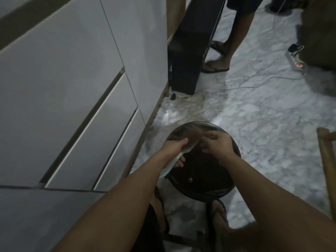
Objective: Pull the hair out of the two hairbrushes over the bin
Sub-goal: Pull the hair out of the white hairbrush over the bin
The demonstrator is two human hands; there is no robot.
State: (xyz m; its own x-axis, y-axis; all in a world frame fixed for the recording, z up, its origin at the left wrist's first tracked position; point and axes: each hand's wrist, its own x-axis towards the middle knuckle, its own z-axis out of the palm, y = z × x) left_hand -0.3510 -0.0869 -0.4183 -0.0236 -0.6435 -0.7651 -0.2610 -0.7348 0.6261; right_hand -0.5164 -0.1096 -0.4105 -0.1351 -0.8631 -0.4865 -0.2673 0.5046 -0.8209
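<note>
Round black bin on marble floor, dark inside, contents unreadable apart from a small pale speck. Brush is over the bin's far-left rim, head blurred. Left hand grips its pale handle, fingers curled under. Right hand just beside the head, fingers bent toward it; can't tell if pinching hair.

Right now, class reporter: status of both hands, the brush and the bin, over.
Left hand grips hairbrush above bin. Right hand at the bristles, fingers curled; pinch unclear. Nothing in the way.
</note>
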